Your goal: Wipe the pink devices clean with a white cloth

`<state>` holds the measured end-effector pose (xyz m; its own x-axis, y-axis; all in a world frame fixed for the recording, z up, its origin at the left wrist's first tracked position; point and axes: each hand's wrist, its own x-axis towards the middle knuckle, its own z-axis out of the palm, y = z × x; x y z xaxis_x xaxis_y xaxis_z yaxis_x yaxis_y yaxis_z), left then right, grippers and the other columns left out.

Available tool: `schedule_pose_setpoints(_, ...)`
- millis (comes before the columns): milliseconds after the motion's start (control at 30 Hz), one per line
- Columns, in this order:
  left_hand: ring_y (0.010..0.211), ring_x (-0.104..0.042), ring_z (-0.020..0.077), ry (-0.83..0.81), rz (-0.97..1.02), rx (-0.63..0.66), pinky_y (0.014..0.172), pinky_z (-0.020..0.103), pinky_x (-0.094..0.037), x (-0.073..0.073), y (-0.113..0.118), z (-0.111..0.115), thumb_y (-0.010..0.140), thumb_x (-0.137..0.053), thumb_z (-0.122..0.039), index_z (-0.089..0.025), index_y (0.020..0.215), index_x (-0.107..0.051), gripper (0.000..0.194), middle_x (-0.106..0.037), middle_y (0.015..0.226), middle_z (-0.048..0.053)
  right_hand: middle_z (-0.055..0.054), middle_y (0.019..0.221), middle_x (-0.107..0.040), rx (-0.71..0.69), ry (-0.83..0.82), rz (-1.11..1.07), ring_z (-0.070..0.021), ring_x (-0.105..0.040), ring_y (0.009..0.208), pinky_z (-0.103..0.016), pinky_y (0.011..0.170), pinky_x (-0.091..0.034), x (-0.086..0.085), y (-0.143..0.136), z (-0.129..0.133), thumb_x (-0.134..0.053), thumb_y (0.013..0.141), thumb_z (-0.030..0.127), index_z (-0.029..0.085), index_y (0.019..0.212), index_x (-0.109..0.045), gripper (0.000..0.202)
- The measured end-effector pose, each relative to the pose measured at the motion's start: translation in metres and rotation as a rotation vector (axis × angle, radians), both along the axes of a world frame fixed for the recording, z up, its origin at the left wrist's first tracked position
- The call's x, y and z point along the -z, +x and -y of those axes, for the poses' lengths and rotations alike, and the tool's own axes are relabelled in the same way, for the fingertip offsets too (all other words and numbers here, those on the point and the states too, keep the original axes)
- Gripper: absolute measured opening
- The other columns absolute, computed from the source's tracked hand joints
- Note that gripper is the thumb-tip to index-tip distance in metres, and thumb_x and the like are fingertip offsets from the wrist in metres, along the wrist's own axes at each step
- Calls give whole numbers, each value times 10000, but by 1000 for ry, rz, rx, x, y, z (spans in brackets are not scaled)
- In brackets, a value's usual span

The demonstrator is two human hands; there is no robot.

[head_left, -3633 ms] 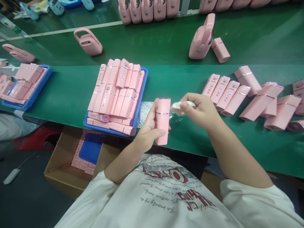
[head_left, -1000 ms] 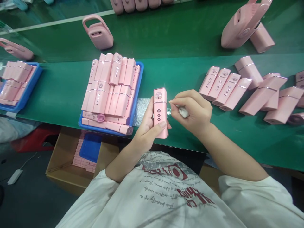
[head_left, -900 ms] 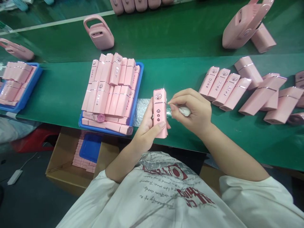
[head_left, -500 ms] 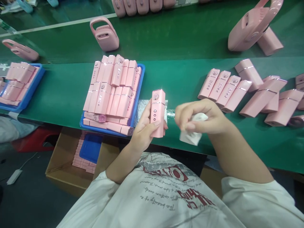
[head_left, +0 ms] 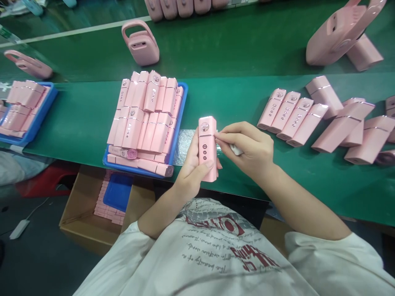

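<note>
In my left hand (head_left: 191, 174) is a pink rectangular device (head_left: 207, 144) with a silver band, a round emblem and a row of buttons, held upright with the thumb across its lower front. The thumb and forefinger of my right hand (head_left: 254, 150) are pinched at the device's right edge, near the band. A crumpled white cloth (head_left: 236, 149) shows between my right palm and curled fingers, mostly hidden. Left of my hands, a blue tray (head_left: 182, 119) bears a layered pile of similar pink devices (head_left: 148, 111).
Several more pink devices (head_left: 291, 115) lie on the green bench (head_left: 231, 98) at right. Pink loop-handled cases (head_left: 143, 47) stand along the back. Clear bubble wrap (head_left: 183, 148) lies by the tray. Below the bench edge is a cardboard box (head_left: 77, 213); another blue tray (head_left: 46, 111) sits far left.
My right hand has moved left to the device's edge, and the cloth that hung below it is now tucked in the fingers. My left hand has shifted slightly right with the device.
</note>
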<state>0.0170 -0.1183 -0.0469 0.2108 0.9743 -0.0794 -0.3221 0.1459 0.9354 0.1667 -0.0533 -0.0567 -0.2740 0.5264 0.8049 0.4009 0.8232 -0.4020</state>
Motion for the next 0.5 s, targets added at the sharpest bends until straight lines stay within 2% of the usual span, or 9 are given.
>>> schedule_pose_setpoints(133,788,-532,145,41,-122,10,646,249,-491,2,2,1,893,-535,-325,-257,1529,-65,794,-553,920,51,-37,812,-674,65,54,46,-119,-632,707,-235,582,-509,2,0,-1,-578,873,155,190,856,-645,77)
schedule_pose_setpoints(333,872,-556,147,28,-225,1,727,273,-510,2,6,2,910,-523,-329,-298,1529,-12,803,-474,1277,125,-28,754,-655,149,163,139,-114,-582,612,-247,491,-433,6,0,-2,-563,825,85,191,782,-584,116)
schedule_pose_setpoints(400,866,-558,142,21,-184,6,711,260,-510,3,7,2,908,-525,-324,-293,1529,-25,797,-487,1267,122,-32,759,-654,145,185,118,-115,-579,606,-247,483,-431,7,1,-3,-578,805,76,188,798,-574,113)
schedule_pose_setpoints(500,803,-553,130,12,-87,-12,644,234,-500,4,9,0,888,-549,-315,-278,1523,-81,790,-555,1102,83,-33,786,-657,127,166,60,-118,-595,638,-244,513,-459,3,2,-3,-581,802,91,192,823,-574,104)
